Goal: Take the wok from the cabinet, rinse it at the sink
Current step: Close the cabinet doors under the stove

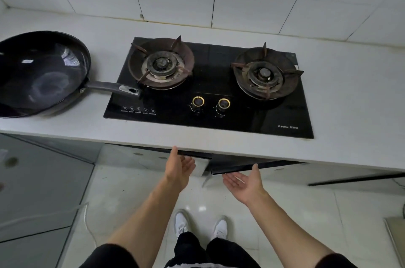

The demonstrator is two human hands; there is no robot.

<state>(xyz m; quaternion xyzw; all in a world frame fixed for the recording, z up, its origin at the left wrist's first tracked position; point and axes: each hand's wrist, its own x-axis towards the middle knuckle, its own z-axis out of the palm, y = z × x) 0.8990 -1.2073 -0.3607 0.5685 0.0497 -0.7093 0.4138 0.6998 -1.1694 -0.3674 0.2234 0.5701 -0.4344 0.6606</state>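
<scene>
A black wok (41, 73) sits on the white countertop (350, 114) at the left, its long handle (111, 88) pointing right over the edge of the stove. Below the counter edge, two cabinet doors stand slightly ajar. My left hand (178, 168) is open, palm turned inward, its thumb at the dark top edge of the left door (192, 155). Palm up and fingers straight, my right hand (245, 182) has its thumb touching the top edge of the right door (236, 169). Neither hand holds anything. The cabinet's inside is hidden.
A black glass two-burner gas stove (210, 112) with two knobs fills the counter's middle. White tiled wall lies behind. Glossy grey cabinet fronts (39, 180) stand at the left, and the light tiled floor shows my two white shoes below.
</scene>
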